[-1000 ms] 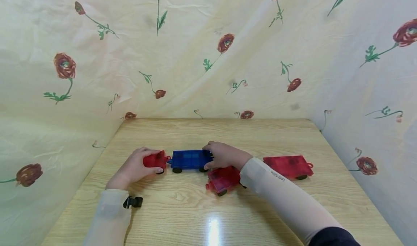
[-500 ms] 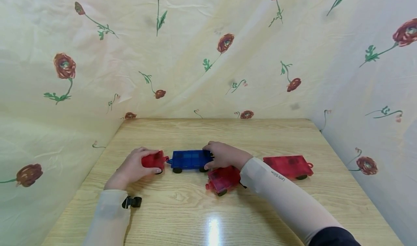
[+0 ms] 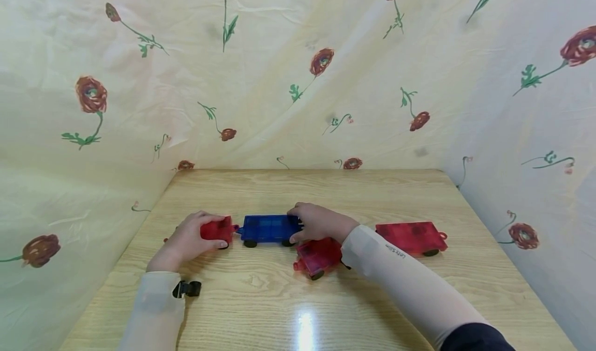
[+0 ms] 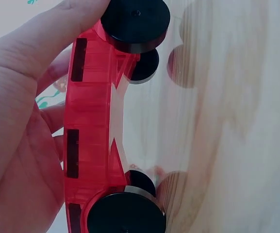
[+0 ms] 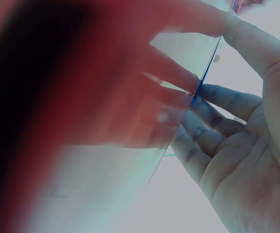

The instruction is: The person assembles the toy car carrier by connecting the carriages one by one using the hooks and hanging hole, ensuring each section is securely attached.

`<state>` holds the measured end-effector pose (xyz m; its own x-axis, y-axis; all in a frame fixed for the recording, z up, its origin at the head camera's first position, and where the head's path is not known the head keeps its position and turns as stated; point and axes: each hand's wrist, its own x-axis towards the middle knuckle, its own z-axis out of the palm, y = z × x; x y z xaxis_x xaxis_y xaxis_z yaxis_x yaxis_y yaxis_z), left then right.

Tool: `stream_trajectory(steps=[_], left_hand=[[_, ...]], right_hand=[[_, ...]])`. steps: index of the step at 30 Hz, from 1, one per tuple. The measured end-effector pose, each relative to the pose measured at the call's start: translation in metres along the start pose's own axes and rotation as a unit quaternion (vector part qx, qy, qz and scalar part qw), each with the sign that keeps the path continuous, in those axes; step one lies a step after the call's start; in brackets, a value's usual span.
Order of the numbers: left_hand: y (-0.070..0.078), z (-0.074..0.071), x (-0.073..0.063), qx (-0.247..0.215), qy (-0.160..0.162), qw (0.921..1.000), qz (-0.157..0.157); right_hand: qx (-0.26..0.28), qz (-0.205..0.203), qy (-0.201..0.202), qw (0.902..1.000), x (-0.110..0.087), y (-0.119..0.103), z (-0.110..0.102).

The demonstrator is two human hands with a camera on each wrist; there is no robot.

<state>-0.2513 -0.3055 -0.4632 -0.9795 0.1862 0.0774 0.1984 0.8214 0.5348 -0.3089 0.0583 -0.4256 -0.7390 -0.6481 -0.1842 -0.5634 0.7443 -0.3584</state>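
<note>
My left hand (image 3: 185,243) grips a translucent red toy wagon (image 3: 217,230) between thumb and fingers. In the left wrist view the wagon's red side (image 4: 93,116) and black wheels (image 4: 135,22) show, with the palm behind it. To its right stands a blue toy wagon (image 3: 265,228), whose left coupling meets the red wagon's loop (image 3: 235,227). My right hand (image 3: 323,223) pinches the blue wagon's right end, thumb at the near side and fingers at the far side. That end is hidden by the hand.
Another red toy wagon (image 3: 321,255) stands at an angle just under my right wrist, partly covered by the sleeve. Farther right is a third red wagon (image 3: 410,237). The wooden table (image 3: 251,309) meets a flowered cloth (image 3: 279,82) at the back and sides.
The left hand has slid a little to the left with its red wagon. The blue wagon and the right hand have shifted slightly left too. The other red wagons stay put.
</note>
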Motion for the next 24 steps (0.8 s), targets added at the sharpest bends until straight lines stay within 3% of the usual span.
stream_trajectory(steps=[12, 24], left_hand=[[-0.011, -0.002, 0.0, 0.008, 0.002, 0.9999, 0.009], [-0.01, -0.002, -0.001, 0.005, 0.001, 0.9999, 0.012]], right_hand=[[-0.014, 0.0, -0.008, 0.9999, 0.002, -0.007, 0.003], [-0.015, 0.0, -0.011, 0.9998, 0.0, -0.009, 0.002]])
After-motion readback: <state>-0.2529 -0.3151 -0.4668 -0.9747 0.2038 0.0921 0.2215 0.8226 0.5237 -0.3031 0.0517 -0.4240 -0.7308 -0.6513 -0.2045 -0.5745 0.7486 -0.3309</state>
